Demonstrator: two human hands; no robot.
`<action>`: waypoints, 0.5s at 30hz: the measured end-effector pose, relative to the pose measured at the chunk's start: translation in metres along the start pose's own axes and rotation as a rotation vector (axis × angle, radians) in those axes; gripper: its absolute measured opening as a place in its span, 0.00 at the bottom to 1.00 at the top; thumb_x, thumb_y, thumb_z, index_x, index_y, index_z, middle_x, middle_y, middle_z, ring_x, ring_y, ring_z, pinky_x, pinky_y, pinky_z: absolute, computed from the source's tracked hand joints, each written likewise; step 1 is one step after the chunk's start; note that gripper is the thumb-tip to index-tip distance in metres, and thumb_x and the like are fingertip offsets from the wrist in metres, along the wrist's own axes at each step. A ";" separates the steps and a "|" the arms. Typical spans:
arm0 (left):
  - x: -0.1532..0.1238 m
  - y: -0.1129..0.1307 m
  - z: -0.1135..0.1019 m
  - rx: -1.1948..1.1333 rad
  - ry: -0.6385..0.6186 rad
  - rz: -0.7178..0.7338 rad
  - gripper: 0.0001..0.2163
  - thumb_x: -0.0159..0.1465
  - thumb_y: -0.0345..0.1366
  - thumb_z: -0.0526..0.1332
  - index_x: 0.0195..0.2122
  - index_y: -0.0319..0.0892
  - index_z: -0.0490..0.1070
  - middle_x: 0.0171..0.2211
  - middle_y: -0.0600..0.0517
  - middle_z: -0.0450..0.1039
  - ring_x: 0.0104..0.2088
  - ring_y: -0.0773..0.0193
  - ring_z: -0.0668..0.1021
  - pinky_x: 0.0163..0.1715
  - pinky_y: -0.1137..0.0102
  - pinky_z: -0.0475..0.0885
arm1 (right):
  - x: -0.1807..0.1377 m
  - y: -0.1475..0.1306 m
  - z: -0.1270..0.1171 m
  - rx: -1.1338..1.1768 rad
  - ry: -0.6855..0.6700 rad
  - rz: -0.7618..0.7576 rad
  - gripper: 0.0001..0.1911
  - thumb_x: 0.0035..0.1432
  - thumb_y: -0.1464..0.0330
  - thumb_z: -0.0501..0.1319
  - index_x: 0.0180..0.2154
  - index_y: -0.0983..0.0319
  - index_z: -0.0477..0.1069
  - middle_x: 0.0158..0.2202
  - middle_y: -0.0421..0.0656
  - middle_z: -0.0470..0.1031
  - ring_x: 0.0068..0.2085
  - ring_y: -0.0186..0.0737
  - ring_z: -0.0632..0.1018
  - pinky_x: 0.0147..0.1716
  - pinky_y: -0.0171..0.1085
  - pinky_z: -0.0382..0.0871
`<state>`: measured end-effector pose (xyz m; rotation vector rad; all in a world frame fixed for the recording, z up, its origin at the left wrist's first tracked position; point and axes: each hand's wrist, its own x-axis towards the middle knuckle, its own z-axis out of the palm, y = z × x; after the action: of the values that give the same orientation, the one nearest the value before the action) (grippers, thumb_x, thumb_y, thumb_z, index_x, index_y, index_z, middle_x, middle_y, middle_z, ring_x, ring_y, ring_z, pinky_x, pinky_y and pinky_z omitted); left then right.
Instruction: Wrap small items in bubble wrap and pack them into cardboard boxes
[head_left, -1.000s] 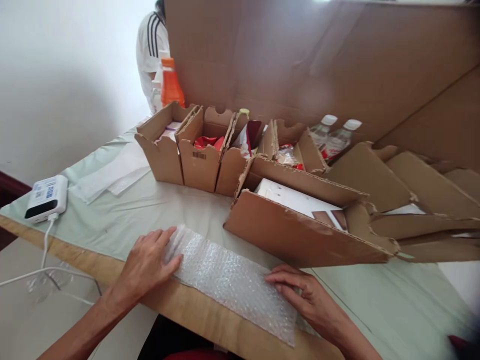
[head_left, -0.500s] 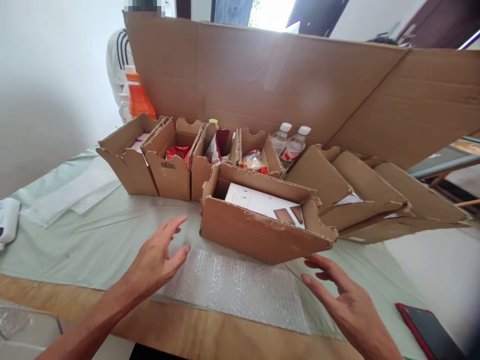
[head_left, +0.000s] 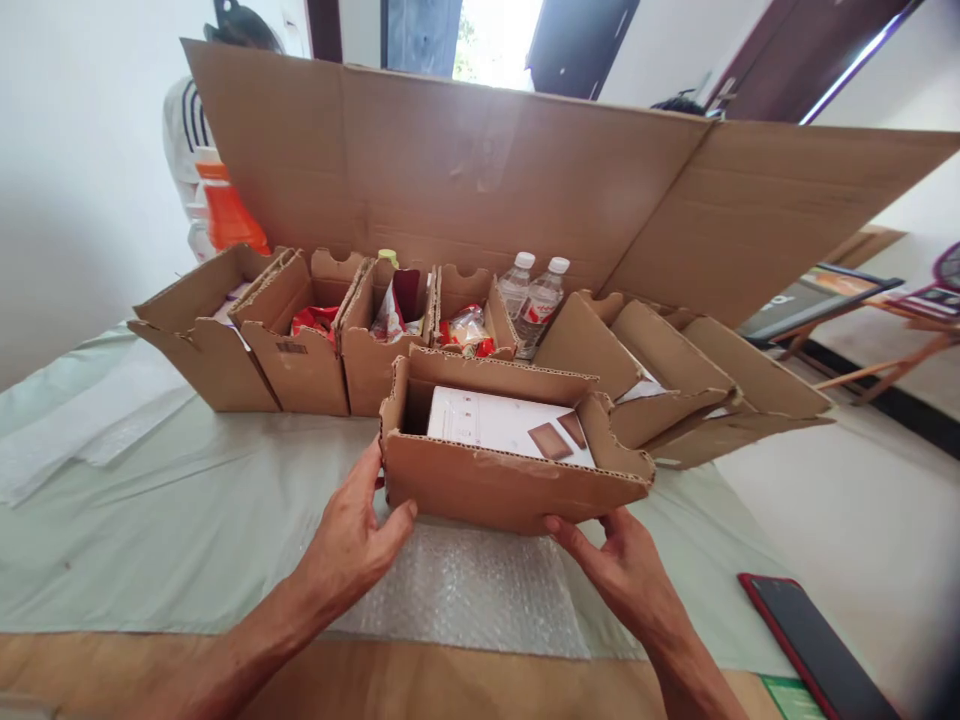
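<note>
A long, open-topped cardboard box (head_left: 487, 490) stands at the middle of the table, with a white carton (head_left: 487, 420) bearing brown rectangles lying in it. My left hand (head_left: 367, 530) grips the box's left end, thumb at the front face and fingers around the side, partly hidden. At the lower right corner my right hand (head_left: 619, 560) holds the same box, thumb on the front and fingertips hidden beneath or behind it. A sheet of bubble wrap (head_left: 472, 590) lies flat on the cloth in front of the box, between my forearms.
Behind stand several cardboard bins (head_left: 307, 375) with red packets. Two clear bottles (head_left: 540, 305) and an orange bottle (head_left: 229, 210) stand near a tall cardboard panel (head_left: 450, 170). Slanted cardboard bins (head_left: 675, 370) are at right. A phone (head_left: 817, 640) lies front right. A person's striped sleeve (head_left: 184, 125) shows behind.
Both hands have closed in from apart onto the cardboard box, the left at its left end, the right at its lower right corner. The camera view has shifted, too.
</note>
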<state>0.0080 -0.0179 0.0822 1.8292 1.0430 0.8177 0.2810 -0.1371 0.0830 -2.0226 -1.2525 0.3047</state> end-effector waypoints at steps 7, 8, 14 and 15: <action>0.010 0.007 0.036 -0.088 -0.085 0.099 0.27 0.61 0.34 0.58 0.63 0.43 0.61 0.65 0.41 0.65 0.50 0.53 0.78 0.44 0.59 0.78 | -0.008 0.034 -0.021 0.071 0.100 0.122 0.27 0.47 0.45 0.67 0.38 0.60 0.77 0.40 0.52 0.84 0.41 0.60 0.82 0.38 0.50 0.76; 0.012 0.007 0.039 -0.095 -0.084 0.102 0.28 0.61 0.34 0.58 0.64 0.43 0.61 0.66 0.41 0.65 0.50 0.53 0.78 0.45 0.58 0.78 | -0.005 0.036 -0.022 0.088 0.095 0.126 0.26 0.47 0.46 0.67 0.38 0.60 0.76 0.40 0.52 0.84 0.41 0.60 0.82 0.39 0.51 0.76; 0.015 0.004 0.041 -0.085 -0.032 0.104 0.29 0.61 0.33 0.58 0.66 0.45 0.58 0.63 0.42 0.68 0.51 0.54 0.78 0.53 0.53 0.75 | 0.012 0.038 -0.016 0.208 0.064 0.053 0.23 0.50 0.51 0.67 0.40 0.61 0.75 0.39 0.50 0.83 0.39 0.53 0.81 0.38 0.46 0.76; 0.016 0.003 0.041 -0.083 -0.022 0.113 0.29 0.61 0.33 0.58 0.66 0.44 0.58 0.63 0.42 0.68 0.52 0.53 0.78 0.55 0.52 0.74 | 0.015 0.038 -0.015 0.223 0.064 0.038 0.22 0.50 0.51 0.67 0.40 0.60 0.74 0.38 0.49 0.83 0.38 0.52 0.81 0.38 0.46 0.76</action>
<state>0.0500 -0.0191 0.0694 1.8351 0.8856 0.8929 0.3226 -0.1409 0.0702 -1.8517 -1.0917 0.3778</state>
